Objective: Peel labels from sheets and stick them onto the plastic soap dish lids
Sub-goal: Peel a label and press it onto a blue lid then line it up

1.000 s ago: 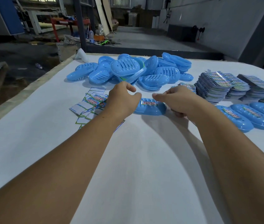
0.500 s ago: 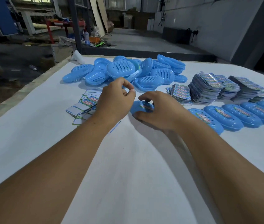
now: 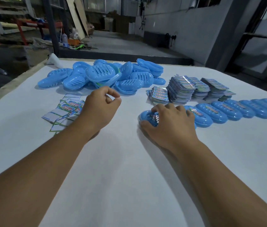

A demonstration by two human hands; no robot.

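Since half a second ago our right hand (image 3: 170, 123) has carried the labelled soap dish lid (image 3: 147, 117) rightward across the bench (image 3: 129, 177), so it now lies at the near end of the row of labelled lids (image 3: 227, 110) running toward the right edge. Its fingers are curled over the lid's top and the thumb presses its near rim; the label (image 3: 154, 117) shows only partly between the fingers. Our left hand (image 3: 100, 108) has parted from the lid and hovers toward the bench's left side, loosely curled, thumb and forefinger nearly meeting, holding nothing we can see. Beneath its wrist lie the spent backing sheets (image 3: 60, 112). Toward the far edge sits the heap of unlabelled lids (image 3: 100, 76), with the stacks of label sheets (image 3: 183, 89) to its right.
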